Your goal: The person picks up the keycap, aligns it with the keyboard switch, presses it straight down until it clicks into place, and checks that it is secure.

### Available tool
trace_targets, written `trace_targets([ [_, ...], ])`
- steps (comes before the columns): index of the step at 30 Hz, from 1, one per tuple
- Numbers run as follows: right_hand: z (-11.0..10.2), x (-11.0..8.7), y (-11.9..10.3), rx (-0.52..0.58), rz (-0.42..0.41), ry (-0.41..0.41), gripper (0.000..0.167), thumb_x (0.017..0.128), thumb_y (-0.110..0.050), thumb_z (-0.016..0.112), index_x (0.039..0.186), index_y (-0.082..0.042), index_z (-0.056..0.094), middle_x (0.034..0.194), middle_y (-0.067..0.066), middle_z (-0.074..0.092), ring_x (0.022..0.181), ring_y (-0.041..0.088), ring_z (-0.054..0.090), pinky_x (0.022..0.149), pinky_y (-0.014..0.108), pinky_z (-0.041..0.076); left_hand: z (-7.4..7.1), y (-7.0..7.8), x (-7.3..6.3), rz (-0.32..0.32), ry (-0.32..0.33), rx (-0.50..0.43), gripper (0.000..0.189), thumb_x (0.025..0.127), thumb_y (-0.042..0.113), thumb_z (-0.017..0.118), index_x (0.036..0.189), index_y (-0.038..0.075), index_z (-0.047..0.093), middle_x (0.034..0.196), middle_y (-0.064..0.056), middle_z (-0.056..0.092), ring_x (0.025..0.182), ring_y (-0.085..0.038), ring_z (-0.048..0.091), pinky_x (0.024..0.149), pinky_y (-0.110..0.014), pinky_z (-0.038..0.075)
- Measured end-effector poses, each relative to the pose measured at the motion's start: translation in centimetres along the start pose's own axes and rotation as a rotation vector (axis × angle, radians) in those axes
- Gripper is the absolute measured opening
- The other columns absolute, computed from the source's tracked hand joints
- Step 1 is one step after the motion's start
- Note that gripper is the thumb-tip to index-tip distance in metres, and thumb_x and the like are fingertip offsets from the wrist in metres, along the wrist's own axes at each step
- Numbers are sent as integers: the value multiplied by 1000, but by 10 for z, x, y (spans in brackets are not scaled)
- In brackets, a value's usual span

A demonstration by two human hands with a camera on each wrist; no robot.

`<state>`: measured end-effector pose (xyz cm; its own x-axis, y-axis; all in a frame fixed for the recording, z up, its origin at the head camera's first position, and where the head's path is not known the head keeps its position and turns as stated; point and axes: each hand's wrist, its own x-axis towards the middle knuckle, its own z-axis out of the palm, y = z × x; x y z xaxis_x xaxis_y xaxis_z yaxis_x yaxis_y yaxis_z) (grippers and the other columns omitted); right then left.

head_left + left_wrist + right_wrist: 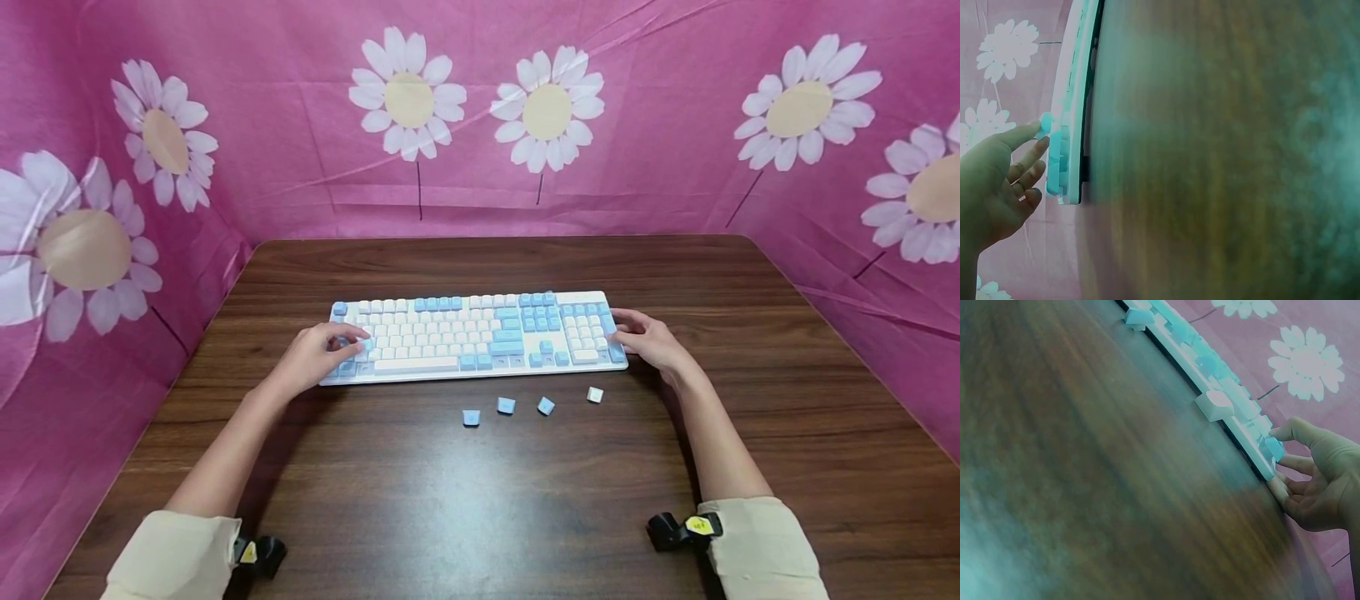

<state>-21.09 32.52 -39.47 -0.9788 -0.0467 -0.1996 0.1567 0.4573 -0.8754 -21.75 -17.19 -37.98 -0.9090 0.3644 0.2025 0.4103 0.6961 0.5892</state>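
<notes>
The keyboard (431, 340) lies between the left grip (318, 353) and right grip (651, 340), long axis running from 1 to the other. The left grip pinches a blue keycap (365, 343); the right grip clasps the keyboard's end, nearer the loose white keycap (595, 395).

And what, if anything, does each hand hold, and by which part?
The right hand holds the keyboard by its right end; the left hand seems to pinch a blue keycap, exact part unclear.

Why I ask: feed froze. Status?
Left hand pinching blue keycap; right hand gripping full-size keyboard, right edge. Some keycaps missing. Four loose keycaps in front.
</notes>
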Motion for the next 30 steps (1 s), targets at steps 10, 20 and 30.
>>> trace_targets([
  [10, 0, 0, -1, 5, -6, -2, 62, 87, -17, 59, 141, -3, 32, 122, 21, 45, 96, 17, 47, 76, 19, 43, 2, 0, 1, 43, 9, 77, 20, 81, 12, 71, 99, 4, 71, 74, -1, 57, 62, -14, 43, 54, -30, 35],
  [20, -1, 1, -1, 15, 5, -14, 64, 88, -20, 60, 143, -4, 30, 128, 23, 42, 100, 19, 48, 76, 20, 44, -3, 2, -4, 79, 77, 249, 21, 79, 19, 73, 99, 10, 72, 82, -5, 65, 67, -18, 51, 55, -37, 40],
  [30, -1, 1, 0, 19, -3, -8, 63, 88, -19, 60, 142, -3, 31, 125, 24, 44, 95, 15, 50, 76, 20, 44, -4, 5, -8, 76, 72, 228, 19, 77, 17, 75, 95, 11, 73, 87, -5, 65, 80, -20, 53, 61, -38, 42],
])
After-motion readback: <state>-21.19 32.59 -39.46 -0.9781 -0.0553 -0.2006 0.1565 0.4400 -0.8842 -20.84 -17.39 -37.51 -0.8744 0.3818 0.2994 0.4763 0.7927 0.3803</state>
